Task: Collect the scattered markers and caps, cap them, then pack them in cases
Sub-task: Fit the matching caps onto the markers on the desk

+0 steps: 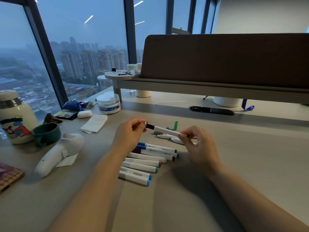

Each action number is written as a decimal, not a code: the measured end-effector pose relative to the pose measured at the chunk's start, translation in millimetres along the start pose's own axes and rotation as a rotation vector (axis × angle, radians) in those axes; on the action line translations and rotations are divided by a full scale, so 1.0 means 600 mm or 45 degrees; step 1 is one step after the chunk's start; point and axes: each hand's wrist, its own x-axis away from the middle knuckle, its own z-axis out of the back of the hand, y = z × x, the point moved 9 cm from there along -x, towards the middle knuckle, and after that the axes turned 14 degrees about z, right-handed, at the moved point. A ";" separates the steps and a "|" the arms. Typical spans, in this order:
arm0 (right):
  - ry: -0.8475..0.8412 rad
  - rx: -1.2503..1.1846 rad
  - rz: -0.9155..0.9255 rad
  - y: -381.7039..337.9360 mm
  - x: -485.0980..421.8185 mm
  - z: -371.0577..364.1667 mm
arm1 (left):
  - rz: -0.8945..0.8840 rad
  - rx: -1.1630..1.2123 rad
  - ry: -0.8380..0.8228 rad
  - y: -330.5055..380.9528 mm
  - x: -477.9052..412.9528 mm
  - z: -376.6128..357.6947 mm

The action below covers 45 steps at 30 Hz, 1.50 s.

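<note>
- Left hand point(132, 132), frame centre: fingertips pinch the black end of a white marker point(165, 130).
- Right hand point(198, 148): pinches the opposite end.
- Capped markers point(145, 162): a row, lower centre, on the desk point(242, 148).
- Green cap point(175, 125): upright, just behind.

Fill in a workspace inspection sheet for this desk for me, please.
Surface: pale desk.
Job's things: black-capped marker held; capped markers in a row; uncapped markers, green cap and grey cap beyond; no case seen.
Clutter: bottle, green cup, tissue, earbud case, plastic tub on the left.
Hands: left hand pinches the marker's capped end, right hand the other end.
Cables: nothing seen; thin white strand at the back, kind unclear.
Surroundings: window, city view; brown partition.
</note>
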 end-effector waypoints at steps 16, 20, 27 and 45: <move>-0.134 0.236 -0.390 0.095 0.007 0.042 | 0.108 -0.326 0.092 -0.042 -0.022 -0.006; -0.159 -0.247 -0.576 0.131 0.025 0.052 | 0.092 -0.371 0.061 -0.040 -0.019 -0.013; -0.543 0.188 -0.355 0.133 0.025 0.023 | 0.105 -0.437 0.027 -0.042 -0.015 -0.025; 0.119 0.331 0.267 0.037 -0.008 0.055 | 0.072 -0.468 0.075 -0.041 -0.021 -0.023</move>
